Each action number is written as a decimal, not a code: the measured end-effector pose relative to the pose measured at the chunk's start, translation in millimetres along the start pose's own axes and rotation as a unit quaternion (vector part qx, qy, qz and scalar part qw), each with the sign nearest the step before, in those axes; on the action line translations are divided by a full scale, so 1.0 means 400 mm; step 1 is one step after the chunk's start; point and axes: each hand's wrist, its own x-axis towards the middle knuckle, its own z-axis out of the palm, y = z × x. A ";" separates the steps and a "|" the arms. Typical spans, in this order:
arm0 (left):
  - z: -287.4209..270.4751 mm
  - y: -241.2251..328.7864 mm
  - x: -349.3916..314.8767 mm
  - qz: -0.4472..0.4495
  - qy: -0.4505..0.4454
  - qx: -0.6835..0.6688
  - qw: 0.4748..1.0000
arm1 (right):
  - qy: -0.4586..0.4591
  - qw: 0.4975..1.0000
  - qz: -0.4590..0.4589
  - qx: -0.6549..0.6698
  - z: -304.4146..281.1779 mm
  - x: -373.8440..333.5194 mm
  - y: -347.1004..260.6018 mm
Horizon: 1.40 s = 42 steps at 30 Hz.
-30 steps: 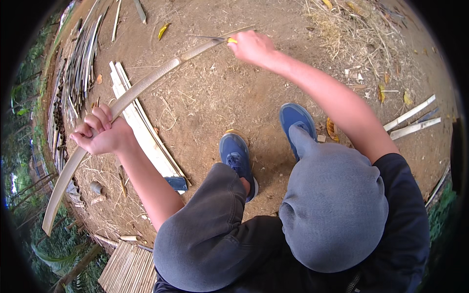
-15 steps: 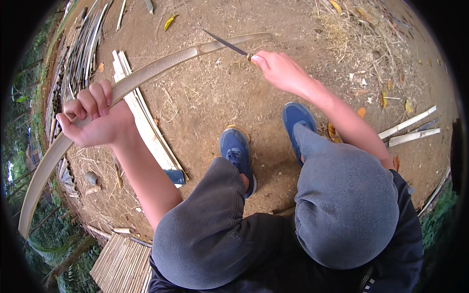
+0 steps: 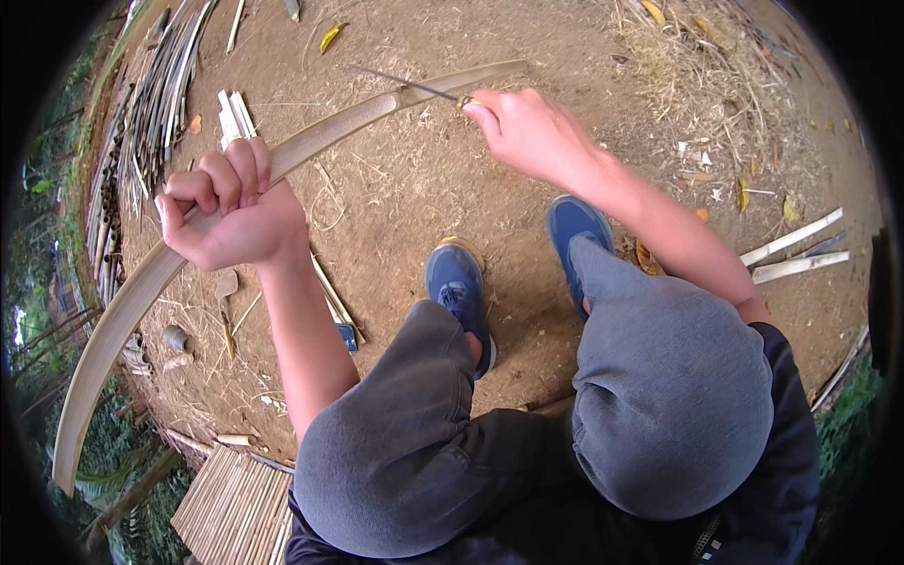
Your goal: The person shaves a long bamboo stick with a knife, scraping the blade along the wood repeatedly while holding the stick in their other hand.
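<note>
A long, pale split-bamboo strip (image 3: 330,124) runs from the lower left up to the top middle, looking bowed in this wide view. My left hand (image 3: 231,207) is closed around it, left of its middle, with the fingers wrapped over the top. At upper centre, my right hand (image 3: 535,134) grips the handle of a thin-bladed knife (image 3: 414,86). The blade points left and crosses the strip near its node and far end; whether it touches the bamboo I cannot tell. Most of the handle is hidden in my fist.
Dark and pale bamboo strips (image 3: 160,89) lie piled at the upper left. Pale slats (image 3: 235,118) and a phone (image 3: 348,337) are partly behind my left arm. More strips (image 3: 796,235) lie at right, and a bamboo-slat mat (image 3: 235,504) at lower left. My blue shoes (image 3: 455,282) stand on dirt.
My left hand has moved right and slightly up, sitting farther along the strip. The knife has shifted left, its blade now nearer the node. The strip has moved slightly right, its near end lower.
</note>
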 end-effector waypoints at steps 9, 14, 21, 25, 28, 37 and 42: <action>-0.006 -0.003 0.004 0.005 0.003 0.014 1.000 | 0.031 0.996 -0.057 -0.055 -0.036 -0.026 -0.070; -0.020 0.010 0.005 0.014 -0.067 -0.004 0.998 | 0.028 0.993 -0.049 -0.100 -0.061 -0.035 -0.099; 0.023 0.018 -0.002 0.010 -0.038 0.027 0.999 | 0.040 0.994 0.003 -0.107 0.003 0.022 0.028; 0.024 0.000 -0.002 -0.001 -0.009 0.030 1.000 | 0.061 0.992 -0.001 -0.108 0.045 0.040 0.104; -0.002 0.005 0.002 -0.010 -0.013 0.015 1.000 | -0.005 0.991 0.046 -0.126 0.039 0.075 0.129; -0.020 0.007 0.015 -0.006 0.000 0.018 1.000 | 0.002 0.995 0.049 -0.082 0.042 0.069 0.113; 0.000 -0.002 0.016 -0.018 0.023 0.027 0.999 | 0.028 0.996 0.065 -0.051 0.081 0.088 0.207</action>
